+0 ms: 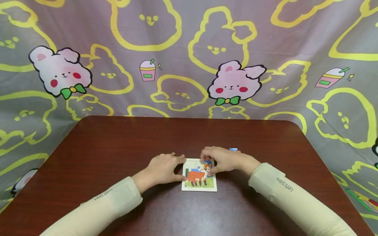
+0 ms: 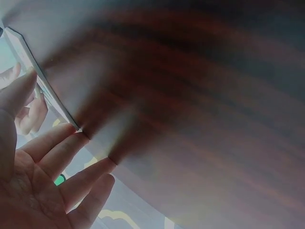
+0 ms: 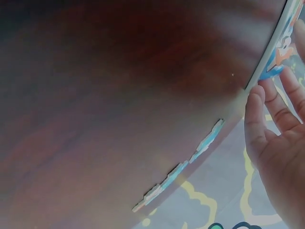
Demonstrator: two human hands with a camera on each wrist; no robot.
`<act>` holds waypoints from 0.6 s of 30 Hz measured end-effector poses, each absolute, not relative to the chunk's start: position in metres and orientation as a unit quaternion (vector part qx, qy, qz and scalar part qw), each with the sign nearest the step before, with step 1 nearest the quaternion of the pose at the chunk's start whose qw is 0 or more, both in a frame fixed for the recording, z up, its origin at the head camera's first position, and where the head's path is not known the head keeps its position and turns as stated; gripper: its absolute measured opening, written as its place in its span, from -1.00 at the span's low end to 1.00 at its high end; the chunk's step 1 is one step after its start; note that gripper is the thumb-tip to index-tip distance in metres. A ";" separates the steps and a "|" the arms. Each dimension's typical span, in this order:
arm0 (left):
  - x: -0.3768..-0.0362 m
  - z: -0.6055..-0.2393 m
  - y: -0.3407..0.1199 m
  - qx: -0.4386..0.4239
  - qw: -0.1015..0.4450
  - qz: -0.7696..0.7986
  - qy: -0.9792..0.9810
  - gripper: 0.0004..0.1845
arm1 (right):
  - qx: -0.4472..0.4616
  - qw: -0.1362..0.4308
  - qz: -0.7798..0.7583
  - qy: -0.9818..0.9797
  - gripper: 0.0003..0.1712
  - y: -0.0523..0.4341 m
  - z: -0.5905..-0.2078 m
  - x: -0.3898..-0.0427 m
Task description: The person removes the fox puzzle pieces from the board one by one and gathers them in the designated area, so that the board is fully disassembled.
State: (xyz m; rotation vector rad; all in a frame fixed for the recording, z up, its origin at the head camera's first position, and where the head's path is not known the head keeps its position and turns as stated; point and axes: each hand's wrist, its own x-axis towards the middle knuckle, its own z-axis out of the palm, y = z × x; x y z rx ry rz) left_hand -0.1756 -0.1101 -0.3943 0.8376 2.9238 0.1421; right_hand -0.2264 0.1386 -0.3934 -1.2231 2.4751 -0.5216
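A jigsaw puzzle board (image 1: 199, 189) with a pale frame and a fox picture lies flat on the table. My left hand (image 1: 165, 168) steadies its left side, fingers extended, with thumb and index fingertips at the frame's edge. Over the upper right of the board, my right hand (image 1: 222, 159) pinches a puzzle piece (image 1: 207, 166) showing the fox's head on blue, between thumb and fingers. The right wrist view shows the blue edge of that piece (image 3: 272, 72) raised at the frame's corner, under the fingertips. My right fingers partly hide the picture's upper right.
Loose puzzle pieces (image 1: 234, 149) lie on the dark wooden table (image 1: 133, 137) beyond my right wrist; the right wrist view shows these pieces (image 3: 164, 183) nearly edge-on. A patterned curtain (image 1: 183, 65) hangs behind the table's far edge.
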 end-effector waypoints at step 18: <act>-0.175 -0.395 -0.111 0.274 0.049 0.049 0.959 -0.28 | -0.435 0.138 -0.199 0.867 -0.64 0.140 -0.391 -0.224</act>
